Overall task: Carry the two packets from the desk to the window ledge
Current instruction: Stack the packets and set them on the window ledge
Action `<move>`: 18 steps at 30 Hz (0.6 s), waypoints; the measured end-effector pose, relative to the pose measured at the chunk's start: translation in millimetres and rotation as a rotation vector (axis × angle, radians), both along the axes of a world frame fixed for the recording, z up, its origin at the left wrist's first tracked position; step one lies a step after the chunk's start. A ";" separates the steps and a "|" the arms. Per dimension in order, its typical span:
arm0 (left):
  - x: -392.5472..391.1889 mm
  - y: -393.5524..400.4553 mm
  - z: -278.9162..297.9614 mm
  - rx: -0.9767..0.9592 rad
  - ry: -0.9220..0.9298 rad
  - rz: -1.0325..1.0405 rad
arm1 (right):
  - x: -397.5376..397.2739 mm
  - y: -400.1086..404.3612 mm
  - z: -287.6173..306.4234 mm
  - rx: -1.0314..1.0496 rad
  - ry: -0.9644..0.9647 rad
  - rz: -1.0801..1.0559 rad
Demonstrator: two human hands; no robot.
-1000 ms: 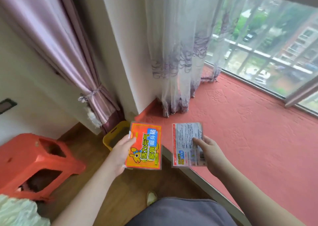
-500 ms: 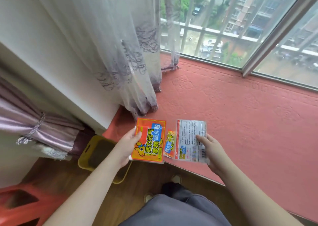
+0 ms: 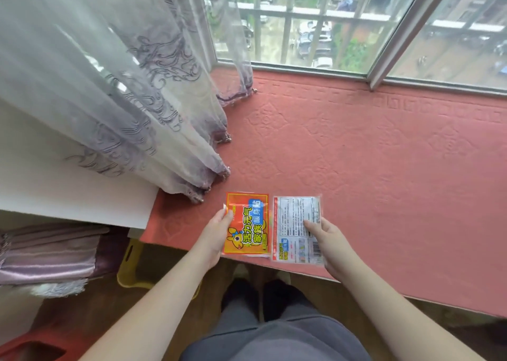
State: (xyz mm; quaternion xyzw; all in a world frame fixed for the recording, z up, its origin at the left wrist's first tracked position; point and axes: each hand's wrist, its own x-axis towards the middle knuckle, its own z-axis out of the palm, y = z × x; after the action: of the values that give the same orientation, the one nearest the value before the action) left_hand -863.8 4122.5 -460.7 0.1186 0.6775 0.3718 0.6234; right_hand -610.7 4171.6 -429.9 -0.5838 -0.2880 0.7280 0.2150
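My left hand (image 3: 216, 233) grips the left edge of an orange packet (image 3: 248, 223) with a cartoon animal and blue and yellow print. My right hand (image 3: 329, 241) holds a white packet (image 3: 295, 224) with small text and a barcode, thumb on its face. Both packets lie flat, side by side, low over the near edge of the window ledge (image 3: 370, 168), which is covered by a red embossed mat. I cannot tell whether they touch the mat.
A sheer patterned curtain (image 3: 123, 99) hangs onto the ledge's left end, just beyond the orange packet. The window frame (image 3: 384, 77) bounds the far side. Below the ledge are a yellow bin (image 3: 131, 267), a tied purple curtain (image 3: 49, 256) and an orange stool (image 3: 27, 347).
I have stepped closer to the window. Both hands moved forward with the packets, from beside the ledge's edge to over its near edge, and the packets are now level.
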 end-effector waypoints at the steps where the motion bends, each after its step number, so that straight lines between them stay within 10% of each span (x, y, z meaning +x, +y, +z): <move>1: 1.5 2.9 -5.0 -0.008 0.000 -0.012 | -3.1 -0.3 -3.7 -0.002 0.009 -0.016; 18: 4.6 17.0 -55.4 0.029 -0.070 -0.304 | -77.1 -16.9 -60.6 0.047 -0.055 0.006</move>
State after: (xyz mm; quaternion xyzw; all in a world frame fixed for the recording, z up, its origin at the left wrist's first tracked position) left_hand -859.3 4139.5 -516.1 0.2155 0.6242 0.2867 0.6941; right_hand -687.8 4154.7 -490.6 -0.5976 -0.3126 0.7054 0.2182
